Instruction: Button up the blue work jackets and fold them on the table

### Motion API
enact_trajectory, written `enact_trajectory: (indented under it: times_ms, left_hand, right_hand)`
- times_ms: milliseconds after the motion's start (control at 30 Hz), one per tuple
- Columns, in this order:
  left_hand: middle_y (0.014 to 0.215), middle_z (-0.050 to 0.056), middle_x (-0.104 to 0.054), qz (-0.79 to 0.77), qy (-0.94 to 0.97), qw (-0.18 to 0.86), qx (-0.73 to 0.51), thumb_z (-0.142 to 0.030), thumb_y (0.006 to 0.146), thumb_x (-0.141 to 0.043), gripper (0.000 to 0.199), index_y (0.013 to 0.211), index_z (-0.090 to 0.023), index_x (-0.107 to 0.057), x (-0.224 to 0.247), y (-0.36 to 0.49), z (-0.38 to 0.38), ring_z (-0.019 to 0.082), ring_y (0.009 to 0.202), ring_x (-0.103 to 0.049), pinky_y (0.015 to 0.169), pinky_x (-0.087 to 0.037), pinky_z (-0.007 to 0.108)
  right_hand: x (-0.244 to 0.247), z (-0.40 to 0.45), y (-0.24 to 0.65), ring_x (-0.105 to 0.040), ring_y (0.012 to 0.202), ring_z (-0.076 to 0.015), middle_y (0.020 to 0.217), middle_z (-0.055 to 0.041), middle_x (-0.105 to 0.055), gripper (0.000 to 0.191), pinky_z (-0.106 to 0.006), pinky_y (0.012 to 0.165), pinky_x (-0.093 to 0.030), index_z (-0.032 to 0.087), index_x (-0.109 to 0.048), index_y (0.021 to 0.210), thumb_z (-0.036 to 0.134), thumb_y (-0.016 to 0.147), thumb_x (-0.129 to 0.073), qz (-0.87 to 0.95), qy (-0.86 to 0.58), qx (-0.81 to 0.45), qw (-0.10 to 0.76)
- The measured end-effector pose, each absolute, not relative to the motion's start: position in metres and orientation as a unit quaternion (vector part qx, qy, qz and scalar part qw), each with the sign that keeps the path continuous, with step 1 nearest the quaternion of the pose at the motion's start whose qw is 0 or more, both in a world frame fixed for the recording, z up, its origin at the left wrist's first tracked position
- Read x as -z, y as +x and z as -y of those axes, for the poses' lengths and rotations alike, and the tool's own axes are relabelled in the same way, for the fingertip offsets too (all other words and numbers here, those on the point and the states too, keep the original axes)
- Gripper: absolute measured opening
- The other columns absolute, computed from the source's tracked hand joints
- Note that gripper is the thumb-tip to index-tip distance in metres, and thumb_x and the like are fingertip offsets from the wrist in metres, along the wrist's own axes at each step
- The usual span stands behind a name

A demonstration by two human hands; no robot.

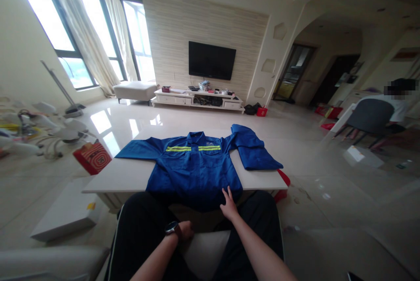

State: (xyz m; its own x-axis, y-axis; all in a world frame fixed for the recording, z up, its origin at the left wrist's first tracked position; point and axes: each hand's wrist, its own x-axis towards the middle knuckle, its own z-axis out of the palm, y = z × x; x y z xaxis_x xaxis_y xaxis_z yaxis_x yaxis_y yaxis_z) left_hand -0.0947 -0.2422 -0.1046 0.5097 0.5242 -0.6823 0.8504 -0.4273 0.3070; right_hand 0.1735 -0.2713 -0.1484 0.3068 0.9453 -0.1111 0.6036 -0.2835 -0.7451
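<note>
A blue work jacket [187, 171] with yellow-and-silver reflective strips across the chest lies front up on a low white table [121, 178]. Its collar points away from me and its hem droops over the near edge. One sleeve stretches out to the left. To the right is a folded bundle of blue cloth [252, 147]; I cannot tell whether it is the other sleeve or a separate garment. My right hand [229, 206] touches the jacket's lower right edge with its fingers spread. My left hand [186, 230], below a wristwatch, is curled closed between my thighs, apart from the jacket.
A red patterned box [93, 158] and a white box [67, 211] stand left of the table. Something red [282, 185] shows by its right corner. A person sits on a grey chair [370, 115] at the far right. A television cabinet [177, 99] lines the back wall.
</note>
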Motion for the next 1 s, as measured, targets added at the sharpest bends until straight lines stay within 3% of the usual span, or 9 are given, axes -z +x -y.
enact_trajectory:
  times_ms: [200,467,1000]
  left_hand:
    - [0.115,0.014,-0.077,-0.470,0.789,0.327,0.224,-0.024,0.078,-0.060,0.043,0.117,-0.016,-0.078,0.1051,-0.0966,0.2443,0.032,0.107,-0.073,0.081,-0.057,0.032]
    - [0.112,0.014,-0.079,-0.482,0.784,0.329,0.213,-0.023,0.075,-0.062,0.037,0.106,-0.018,-0.081,0.1094,-0.0950,0.2436,0.032,0.105,-0.075,0.080,-0.058,0.033]
    - [0.116,0.013,-0.078,-0.486,0.782,0.327,0.213,-0.024,0.074,-0.065,0.042,0.112,-0.017,-0.081,0.1054,-0.0953,0.2446,0.032,0.109,-0.072,0.084,-0.057,0.030]
  right_hand:
    - [0.1467,0.2706,0.1725,-0.039,0.151,-0.0225,0.175,-0.0027,-0.002,0.093,-0.028,0.104,-0.052,0.033,-0.040,0.159,0.001,0.073,-0.055,0.511,-0.753,-0.282,0.303]
    - [0.1471,0.2704,0.1723,-0.039,0.151,-0.0222,0.175,-0.0034,-0.003,0.092,-0.028,0.102,-0.053,0.033,-0.041,0.158,0.002,0.072,-0.054,0.511,-0.753,-0.277,0.307]
    - [0.1518,0.2706,0.1738,-0.035,0.153,-0.0197,0.175,-0.0027,-0.001,0.090,-0.027,0.108,-0.049,0.031,-0.040,0.158,0.002,0.074,-0.053,0.516,-0.747,-0.277,0.315]
